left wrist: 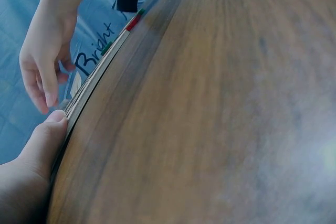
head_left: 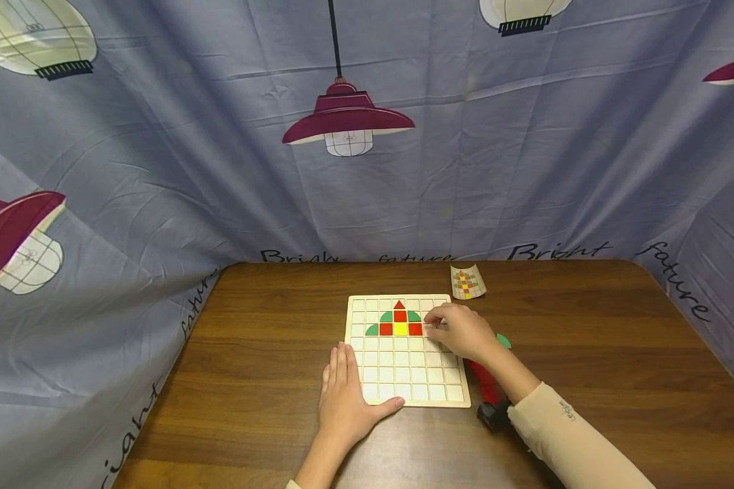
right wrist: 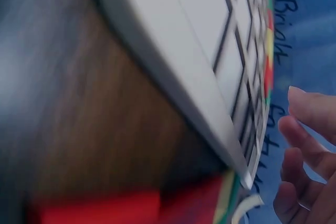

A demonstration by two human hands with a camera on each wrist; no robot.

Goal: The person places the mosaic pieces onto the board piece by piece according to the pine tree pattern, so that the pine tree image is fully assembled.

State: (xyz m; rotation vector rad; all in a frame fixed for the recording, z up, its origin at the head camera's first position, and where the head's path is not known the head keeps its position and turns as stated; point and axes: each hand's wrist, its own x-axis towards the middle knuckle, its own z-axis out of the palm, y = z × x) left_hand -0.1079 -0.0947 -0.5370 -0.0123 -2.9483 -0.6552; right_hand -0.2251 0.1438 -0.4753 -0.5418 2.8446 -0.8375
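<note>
A pale gridded board lies on the table. Near its top, colored tiles form a pattern: a red triangle, red squares, a yellow square and green quarter-circles. My left hand rests along the board's left edge, fingers straight, thumb spread along the front edge. The right hand hovers over the board's right side beside the pattern. In the right wrist view, its fingers are loosely bent, with no tile visible between them. It partly hides the board's right columns.
A small curled card with a printed colored pattern lies behind the board's right corner. Red pieces and a green piece lie right of the board, partly under my right forearm. A printed curtain hangs behind the wooden table.
</note>
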